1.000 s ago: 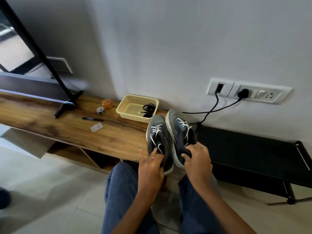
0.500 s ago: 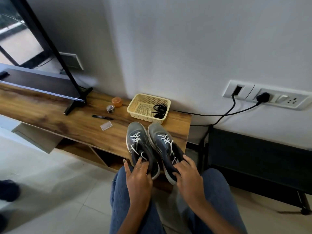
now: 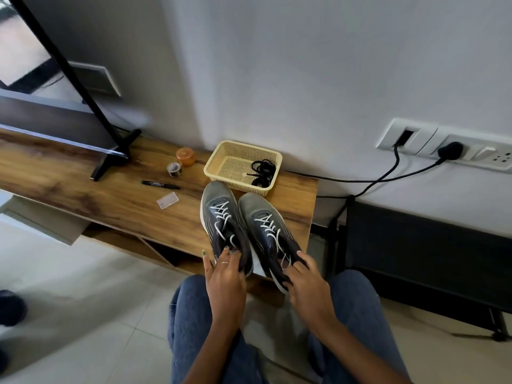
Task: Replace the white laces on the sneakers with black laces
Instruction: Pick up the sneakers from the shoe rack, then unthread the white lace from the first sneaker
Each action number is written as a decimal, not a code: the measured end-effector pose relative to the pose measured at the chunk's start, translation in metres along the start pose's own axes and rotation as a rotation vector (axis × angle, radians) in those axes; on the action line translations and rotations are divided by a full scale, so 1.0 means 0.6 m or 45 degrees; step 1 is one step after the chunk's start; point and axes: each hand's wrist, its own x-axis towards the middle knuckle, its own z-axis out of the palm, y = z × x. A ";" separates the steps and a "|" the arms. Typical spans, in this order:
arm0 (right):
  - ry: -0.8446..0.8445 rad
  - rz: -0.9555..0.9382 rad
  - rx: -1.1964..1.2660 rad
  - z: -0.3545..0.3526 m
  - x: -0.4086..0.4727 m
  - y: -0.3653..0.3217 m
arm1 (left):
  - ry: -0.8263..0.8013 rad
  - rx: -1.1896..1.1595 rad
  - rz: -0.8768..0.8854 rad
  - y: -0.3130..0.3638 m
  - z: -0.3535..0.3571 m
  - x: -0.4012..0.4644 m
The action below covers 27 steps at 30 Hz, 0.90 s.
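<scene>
Head view: we hold the left sneaker [image 3: 224, 225] at its heel with our left hand [image 3: 225, 281], fingers curled round the collar. Our right hand [image 3: 306, 286] grips the right sneaker [image 3: 270, 231] likewise. Both toes point away from the hands, white laces [image 3: 221, 217] threaded. Black laces [image 3: 261, 173] lie beyond the toes in the basket [image 3: 221, 162].

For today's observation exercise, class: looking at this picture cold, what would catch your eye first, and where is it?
First, the pair of grey sneakers with white laces on the near edge of the wooden shelf, the left hand and right hand gripping their heels. Just behind them a yellow basket holds coiled black laces.
</scene>
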 end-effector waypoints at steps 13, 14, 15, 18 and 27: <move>-0.113 0.071 -0.141 0.005 0.015 -0.012 | 0.004 -0.066 -0.117 0.032 -0.004 -0.001; -0.113 0.092 -0.144 0.004 0.013 -0.012 | 0.047 -0.103 -0.104 0.042 -0.007 -0.007; -0.113 0.115 -0.137 0.005 0.012 -0.013 | 0.081 -0.154 -0.085 0.051 -0.008 -0.012; -0.121 0.168 -0.099 0.007 0.002 -0.010 | 0.023 -0.335 -0.060 0.083 -0.009 -0.026; -0.162 0.122 0.053 -0.009 -0.015 0.007 | -0.337 -0.470 -0.136 0.125 0.012 -0.032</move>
